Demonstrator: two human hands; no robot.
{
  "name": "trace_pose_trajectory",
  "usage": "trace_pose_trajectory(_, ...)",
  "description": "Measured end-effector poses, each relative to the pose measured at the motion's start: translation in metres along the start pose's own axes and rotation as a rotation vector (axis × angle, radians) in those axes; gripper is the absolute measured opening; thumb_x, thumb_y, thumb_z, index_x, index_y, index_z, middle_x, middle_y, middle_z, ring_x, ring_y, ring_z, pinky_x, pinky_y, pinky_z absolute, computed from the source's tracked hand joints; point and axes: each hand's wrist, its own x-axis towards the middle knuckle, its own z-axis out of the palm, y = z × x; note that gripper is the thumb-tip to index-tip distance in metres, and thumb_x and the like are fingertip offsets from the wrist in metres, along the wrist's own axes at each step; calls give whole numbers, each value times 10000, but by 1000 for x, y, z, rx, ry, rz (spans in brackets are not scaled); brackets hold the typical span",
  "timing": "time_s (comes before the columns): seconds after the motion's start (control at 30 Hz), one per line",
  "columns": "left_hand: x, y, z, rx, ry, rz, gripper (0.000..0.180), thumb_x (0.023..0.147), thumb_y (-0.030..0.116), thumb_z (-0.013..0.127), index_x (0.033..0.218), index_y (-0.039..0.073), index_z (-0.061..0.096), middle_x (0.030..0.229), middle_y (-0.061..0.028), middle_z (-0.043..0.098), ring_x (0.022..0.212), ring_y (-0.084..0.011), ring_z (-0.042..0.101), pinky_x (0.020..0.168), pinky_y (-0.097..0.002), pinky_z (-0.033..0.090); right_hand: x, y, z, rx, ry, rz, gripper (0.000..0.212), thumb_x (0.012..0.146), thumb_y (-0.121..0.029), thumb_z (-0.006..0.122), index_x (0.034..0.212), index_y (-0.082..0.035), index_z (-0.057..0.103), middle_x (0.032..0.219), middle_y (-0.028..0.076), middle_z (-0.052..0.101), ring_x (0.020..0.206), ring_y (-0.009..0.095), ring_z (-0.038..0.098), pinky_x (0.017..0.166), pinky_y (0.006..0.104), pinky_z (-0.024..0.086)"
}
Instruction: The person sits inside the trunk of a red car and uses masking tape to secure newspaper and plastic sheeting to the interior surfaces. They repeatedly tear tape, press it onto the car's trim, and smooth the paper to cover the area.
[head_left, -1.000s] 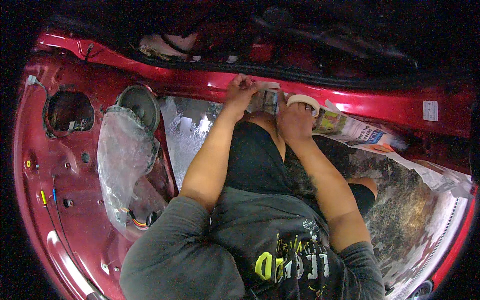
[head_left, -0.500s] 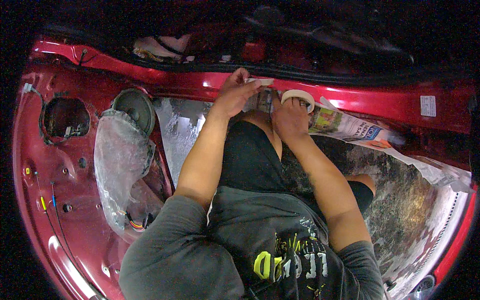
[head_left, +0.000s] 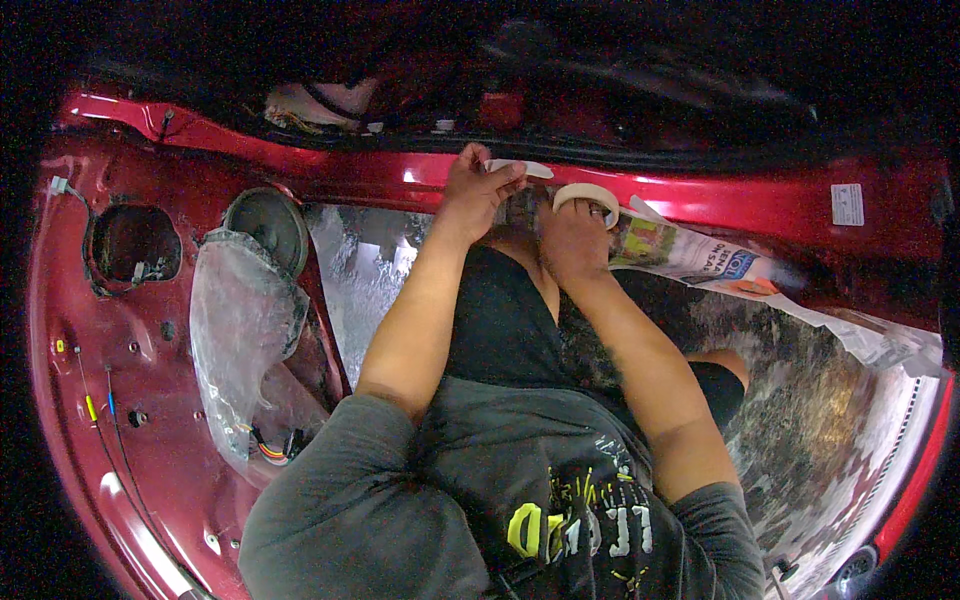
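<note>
A strip of masking tape point(head_left: 522, 169) is pinched at its left end by my left hand point(head_left: 474, 195), just in front of the red door sill point(head_left: 680, 184). Close by on the right, my right hand point(head_left: 576, 240) grips a cream roll of masking tape point(head_left: 588, 190), its fingers partly inside the ring. Whether the strip still joins the roll I cannot make out. Printed newspaper sheets point(head_left: 690, 250) hang along the sill's lower edge, to the right of my right hand.
On the left stands a red door shell point(head_left: 70, 300) with a round speaker point(head_left: 268, 225), clear plastic sheeting point(head_left: 235, 330) and loose cables point(head_left: 110, 420). A black rubber seal point(head_left: 400, 137) runs along the sill. The ground point(head_left: 800, 390) is wet and stained.
My left hand has shifted slightly right, and the tape strip now shows a broader, curved face. My right hand with the roll has barely moved. The whole view has shifted a little.
</note>
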Motion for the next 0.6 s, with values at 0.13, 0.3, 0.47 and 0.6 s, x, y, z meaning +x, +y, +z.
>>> trace_pose_trajectory(0.13,0,1,-1,493,47,92,474,777,-5,904,965,130,490,936,-21,568,845,-172,544,761,-344,504,-1,0,3,63,91,-9,460,984,-193,598,1435,-147,677,1237,210,682,1241,377,641,938,506,581)
trace_pose_trajectory(0.3,7,-19,-6,955,193,435,476,753,64,950,902,108,500,830,-7,561,797,-141,538,696,-363,503,-2,0,3,54,118,4,533,985,-191,601,1515,-147,622,1267,210,676,1252,382,634,986,507,564)
trace_pose_trajectory(0.47,6,-29,-1,1015,319,492,515,708,118,976,902,75,501,781,-64,564,752,-201,570,685,-405,501,-2,1,-1,30,76,-8,603,995,-181,594,1594,-132,542,1363,240,656,1289,414,619,1043,518,540)
trace_pose_trajectory(0.6,6,-25,9,1195,337,563,516,710,151,981,914,59,516,797,-124,615,759,-316,637,698,-436,517,-1,0,-4,47,28,12,652,996,-173,597,1636,-127,481,1409,256,635,1312,424,608,1079,527,521)
